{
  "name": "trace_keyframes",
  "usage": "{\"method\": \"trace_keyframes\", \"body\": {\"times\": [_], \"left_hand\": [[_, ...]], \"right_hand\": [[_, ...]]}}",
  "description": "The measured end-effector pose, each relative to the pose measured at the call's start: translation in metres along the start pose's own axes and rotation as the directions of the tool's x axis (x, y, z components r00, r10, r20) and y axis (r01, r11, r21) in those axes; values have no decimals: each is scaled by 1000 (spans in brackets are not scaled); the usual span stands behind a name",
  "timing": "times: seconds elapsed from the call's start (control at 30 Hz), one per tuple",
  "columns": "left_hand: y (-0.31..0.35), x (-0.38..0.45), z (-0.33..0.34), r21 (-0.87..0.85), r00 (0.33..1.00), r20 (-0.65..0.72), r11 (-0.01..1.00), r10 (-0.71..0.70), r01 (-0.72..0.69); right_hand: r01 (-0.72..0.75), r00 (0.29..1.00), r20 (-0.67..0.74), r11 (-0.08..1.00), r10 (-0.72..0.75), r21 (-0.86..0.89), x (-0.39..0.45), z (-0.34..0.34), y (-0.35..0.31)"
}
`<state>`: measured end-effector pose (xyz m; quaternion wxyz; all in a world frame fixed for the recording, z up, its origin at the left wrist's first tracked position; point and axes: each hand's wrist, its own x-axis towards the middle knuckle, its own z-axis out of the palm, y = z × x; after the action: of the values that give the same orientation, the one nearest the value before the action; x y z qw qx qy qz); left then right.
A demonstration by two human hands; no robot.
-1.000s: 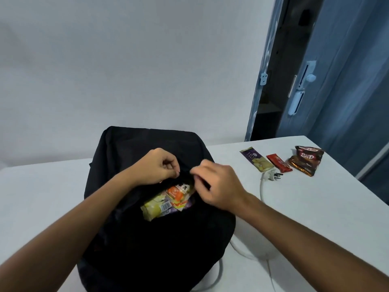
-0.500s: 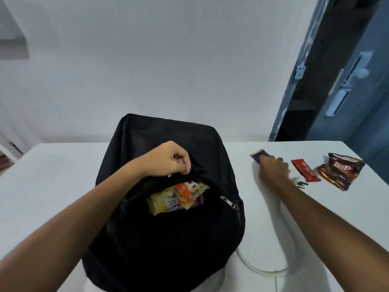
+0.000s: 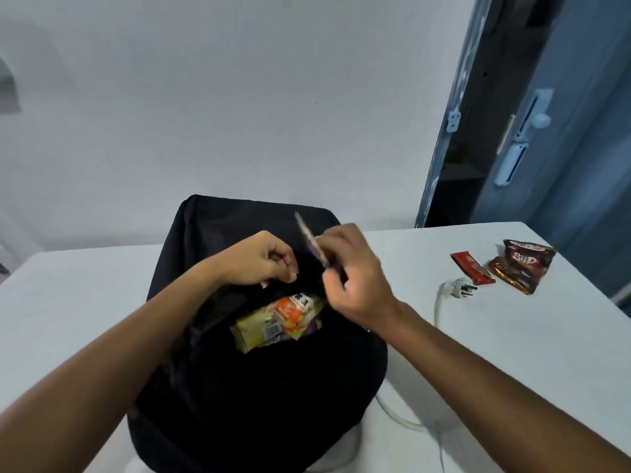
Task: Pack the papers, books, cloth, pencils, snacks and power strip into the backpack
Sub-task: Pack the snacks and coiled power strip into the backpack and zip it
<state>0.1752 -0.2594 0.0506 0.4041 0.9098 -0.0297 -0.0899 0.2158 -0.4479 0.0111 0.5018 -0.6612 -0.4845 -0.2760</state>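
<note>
A black backpack [image 3: 239, 387] stands on the white table [image 3: 512, 353] with a pocket open. Yellow and orange snack packets [image 3: 276, 319] show inside the pocket. My left hand [image 3: 263, 259] pinches the pocket's upper edge and holds it open. Just above the opening, my right hand [image 3: 355, 278] grips a purple snack packet [image 3: 310, 240], which is tilted and blurred. On the table at the right lie a red snack bar [image 3: 473, 268] and brown snack bags [image 3: 522, 264]. A white plug [image 3: 456, 289] and its cable [image 3: 396, 414] run from beside the backpack.
A pale wall stands behind the table. At the right are a blue door [image 3: 563, 131] with a handle and a dark doorway. The table's right edge is near the brown snack bags.
My right hand went right to the purple snack packet on the table, picked it up and brought it back over the backpack's open pocket. My left hand stayed on the pocket edge.
</note>
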Motion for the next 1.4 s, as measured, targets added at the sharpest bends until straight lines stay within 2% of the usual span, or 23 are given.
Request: {"method": "trace_keyframes", "body": {"times": [0.07, 0.1, 0.17, 0.23, 0.3, 0.4, 0.5, 0.6, 0.7, 0.73, 0.8, 0.93, 1.0, 1.1, 1.2, 1.3, 1.4], "left_hand": [[-2, 1, -4, -9, 999, 23, 999, 33, -33], [-1, 0, -5, -15, 999, 25, 999, 31, -30], [0, -1, -8, -21, 1000, 12, 999, 26, -26], [5, -2, -9, -19, 999, -1, 999, 47, -47], [14, -5, -12, 1, 996, -14, 997, 83, -83], [34, -12, -17, 37, 988, -25, 987, 155, -154], [49, -20, -18, 81, 979, -45, 977, 200, -196], [54, -26, -16, 111, 975, -52, 972, 215, -208], [48, -27, -15, 84, 975, -65, 974, 214, -209], [45, -27, -15, 67, 974, -73, 976, 213, -208], [32, -27, -12, 38, 975, -100, 980, 199, -196], [-3, -22, 0, -41, 979, -154, 989, 132, -140], [-13, -19, 6, -50, 979, -168, 991, 118, -128], [-16, -16, 10, -52, 978, -172, 990, 119, -129], [-19, -12, 11, -71, 977, -176, 988, 123, -137], [-21, -10, 12, -74, 980, -168, 990, 107, -121], [-22, -8, 14, -74, 981, -171, 991, 97, -111]], "right_hand": [[221, 959, 186, 975, -216, -5, -18, 14, -22], [297, 926, 255, 954, -278, -35, -27, 22, -27], [367, 887, 351, 920, -301, -137, -43, 37, -24], [363, 875, 417, 904, -247, -227, -53, 47, -16], [327, 879, 445, 896, -171, -301, -54, 52, -15], [225, 919, 390, 888, -58, -400, -46, 62, -24], [12, 946, 297, 899, 133, -438, -34, 75, -45], [-190, 856, 354, 866, 377, -462, -21, 89, -54], [-393, 778, 381, 859, 500, -327, -16, 100, -50], [-421, 769, 385, 858, 510, -295, -17, 102, -49], [-405, 795, 394, 887, 462, -223, -24, 100, -49], [-235, 816, 528, 970, 234, -67, -38, 80, -60], [-143, 862, 490, 990, 131, -14, -47, 73, -62], [-33, 956, 293, 998, 18, 45, -51, 59, -56], [-34, 993, 114, 999, 30, 34, -37, 36, -35], [-129, 991, -37, 985, 125, -116, -24, 2, 6], [-359, 932, -148, 892, 330, -273, -25, -40, 59]]}}
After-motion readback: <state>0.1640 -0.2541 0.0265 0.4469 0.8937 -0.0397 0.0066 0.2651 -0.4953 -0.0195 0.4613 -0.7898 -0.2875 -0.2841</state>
